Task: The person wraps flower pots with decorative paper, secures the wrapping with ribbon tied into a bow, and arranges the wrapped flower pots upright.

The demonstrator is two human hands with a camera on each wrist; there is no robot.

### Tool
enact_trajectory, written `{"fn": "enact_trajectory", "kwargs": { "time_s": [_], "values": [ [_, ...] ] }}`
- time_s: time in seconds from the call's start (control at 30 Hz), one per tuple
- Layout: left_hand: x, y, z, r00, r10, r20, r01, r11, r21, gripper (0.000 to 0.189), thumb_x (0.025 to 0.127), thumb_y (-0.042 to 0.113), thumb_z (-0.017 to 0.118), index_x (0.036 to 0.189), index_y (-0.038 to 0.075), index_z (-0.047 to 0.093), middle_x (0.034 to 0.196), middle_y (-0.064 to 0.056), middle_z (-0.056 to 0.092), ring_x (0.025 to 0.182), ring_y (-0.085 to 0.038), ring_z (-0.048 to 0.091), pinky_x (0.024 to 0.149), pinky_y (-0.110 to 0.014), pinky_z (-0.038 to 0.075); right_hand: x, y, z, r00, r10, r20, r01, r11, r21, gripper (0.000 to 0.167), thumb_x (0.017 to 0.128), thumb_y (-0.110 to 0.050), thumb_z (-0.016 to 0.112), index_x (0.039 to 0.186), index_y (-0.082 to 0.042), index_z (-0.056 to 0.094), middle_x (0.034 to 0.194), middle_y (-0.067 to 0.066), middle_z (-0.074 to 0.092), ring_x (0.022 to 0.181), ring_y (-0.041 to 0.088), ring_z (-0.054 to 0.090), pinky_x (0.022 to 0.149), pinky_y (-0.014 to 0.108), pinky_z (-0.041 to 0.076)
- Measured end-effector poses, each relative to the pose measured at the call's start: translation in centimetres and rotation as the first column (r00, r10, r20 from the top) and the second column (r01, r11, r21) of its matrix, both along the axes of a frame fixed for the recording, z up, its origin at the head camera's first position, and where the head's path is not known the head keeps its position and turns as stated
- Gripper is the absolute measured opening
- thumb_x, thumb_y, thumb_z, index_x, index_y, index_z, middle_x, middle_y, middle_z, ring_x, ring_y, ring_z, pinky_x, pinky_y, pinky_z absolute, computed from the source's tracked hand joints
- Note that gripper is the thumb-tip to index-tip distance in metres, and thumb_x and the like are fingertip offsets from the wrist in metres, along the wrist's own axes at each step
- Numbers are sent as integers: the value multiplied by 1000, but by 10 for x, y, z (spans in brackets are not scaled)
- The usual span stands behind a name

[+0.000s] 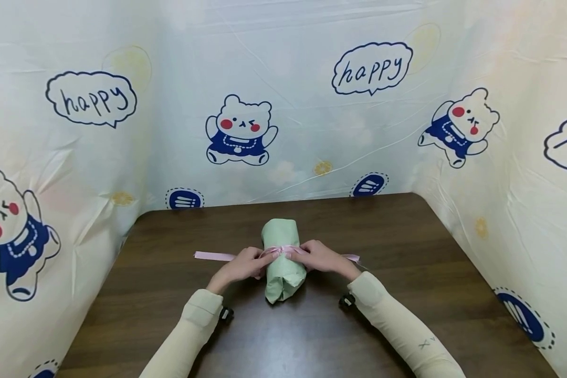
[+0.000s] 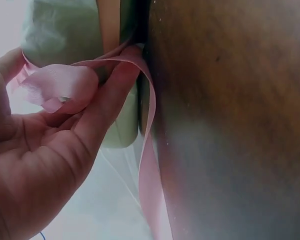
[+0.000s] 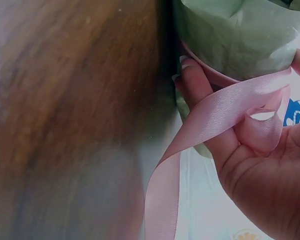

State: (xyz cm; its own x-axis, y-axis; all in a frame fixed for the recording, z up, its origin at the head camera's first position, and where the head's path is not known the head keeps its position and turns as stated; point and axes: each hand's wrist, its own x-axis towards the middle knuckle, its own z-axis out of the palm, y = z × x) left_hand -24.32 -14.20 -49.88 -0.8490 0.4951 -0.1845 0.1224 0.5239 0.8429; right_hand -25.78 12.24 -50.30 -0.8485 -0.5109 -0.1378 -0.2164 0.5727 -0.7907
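Note:
A bundle wrapped in light green paper [image 1: 281,281] lies on the table, and a pink ribbon [image 1: 283,249] runs round its middle, gathered on top. From the left, my left hand [image 1: 243,264] pinches the ribbon, its thumb on top of the bundle. In the left wrist view a pink ribbon loop [image 2: 65,85] sits between that thumb and the fingers, which reach along the bundle's side. My right hand [image 1: 323,257] mirrors this on the right, thumb over the ribbon. Another ribbon loop [image 3: 262,127] lies inside its palm in the right wrist view.
The loose left ribbon tail [image 1: 212,256] stretches across the brown wooden table [image 1: 387,226]; the right tail [image 1: 352,258] sticks out beyond the right hand. A printed curtain [image 1: 302,68] with bears encloses the table at the back and sides.

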Motion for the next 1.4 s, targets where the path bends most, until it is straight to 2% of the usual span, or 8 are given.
{"fn": "enact_trajectory", "kwargs": {
  "time_s": [0.17,0.3,0.47,0.57,0.8,0.97,1.17,1.4],
  "values": [
    [2,3,-2,1000,24,-16,-24,999,28,64,100,56,56,77,-4,60,56,2,47,52,-16,44,51,-26,38,1,3,1,1000,11,28,-10,1000,-27,50,96,-58,61,81,-11,66,66,-2,58,59,12,57,59,29,53],
    [2,5,-4,995,81,-56,-79,996,37,59,96,57,62,72,2,59,57,2,49,52,-14,47,51,-26,38,1,7,3,1000,10,27,-9,999,-53,46,95,-55,63,83,-11,66,67,-3,57,60,11,55,58,27,51],
    [0,8,-4,977,157,-142,-150,987,54,50,90,54,72,64,14,54,57,5,48,54,-9,45,51,-24,37,0,10,7,1000,-5,3,5,996,-88,40,93,-50,70,86,-11,68,69,-2,59,61,10,56,58,27,51],
    [-1,10,-4,967,179,-183,-168,983,71,44,89,51,75,67,16,60,58,7,46,56,-8,44,53,-23,36,-1,11,9,1000,-6,-27,3,995,-98,38,91,-48,73,84,-12,67,68,-2,59,61,10,56,57,28,50],
    [-5,13,-4,961,186,-204,-165,980,115,28,89,43,78,83,16,74,59,10,45,59,-5,43,55,-20,37,-3,13,11,996,3,-85,-12,994,-111,36,89,-45,77,81,-13,66,66,-2,58,59,10,54,56,28,49],
    [-8,12,-1,957,182,-224,-156,979,129,25,86,40,81,89,16,75,65,8,56,63,-5,50,57,-21,43,-8,13,10,992,17,-126,-31,994,-109,34,88,-45,78,85,-14,67,68,-3,57,61,9,54,55,27,50],
    [-11,13,2,954,182,-239,-148,977,154,23,84,34,84,89,14,74,65,6,58,62,-7,51,57,-22,45,-10,13,17,986,17,-164,-35,993,-111,30,86,-39,82,90,-14,67,73,-3,56,66,9,51,57,25,46],
    [-15,16,3,939,216,-268,-163,965,205,30,79,27,89,104,14,78,82,3,72,67,-8,59,61,-23,52,-14,14,19,978,19,-208,-50,988,-145,34,84,-30,86,107,-11,70,89,-1,67,75,11,57,65,25,52]
  ]
}}
